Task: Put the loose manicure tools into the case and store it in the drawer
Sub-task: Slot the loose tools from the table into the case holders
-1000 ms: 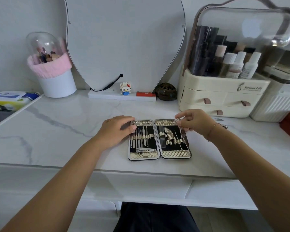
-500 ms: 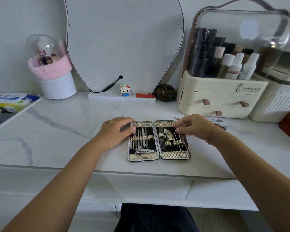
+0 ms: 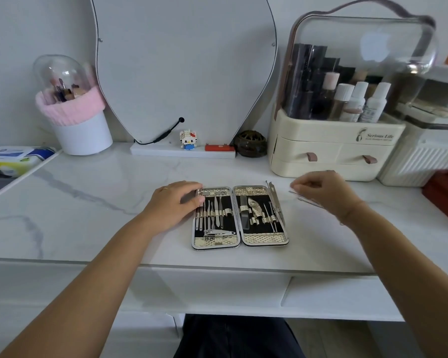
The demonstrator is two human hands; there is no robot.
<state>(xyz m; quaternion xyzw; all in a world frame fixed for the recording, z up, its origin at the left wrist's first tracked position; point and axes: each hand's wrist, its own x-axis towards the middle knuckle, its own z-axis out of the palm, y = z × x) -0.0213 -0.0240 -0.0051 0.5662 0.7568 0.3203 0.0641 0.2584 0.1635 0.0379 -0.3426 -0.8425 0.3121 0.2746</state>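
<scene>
L→R: left grip [image 3: 175,206] lies on the top-left corner of the open manicure case [image 3: 265,237], fingers relaxed & apart, steadying it, clamped on nothing. Case sits mid tabletop [image 3: 88,202], both halves mostly filled. One long tool [image 3: 276,200] rests along its right rim, apparently not in a loop. Just right of the case, right grip [image 3: 323,195] hovers w/ fingers curled over thin loose tools [image 3: 307,202] on the tabletop; can't tell if it's pinching one. Step, I'd say: loading loose tools, case not yet ready to close. Next calls for a fine pinch on one thin tool, then sliding it under a free loop w/o snagging neighbours.
</scene>
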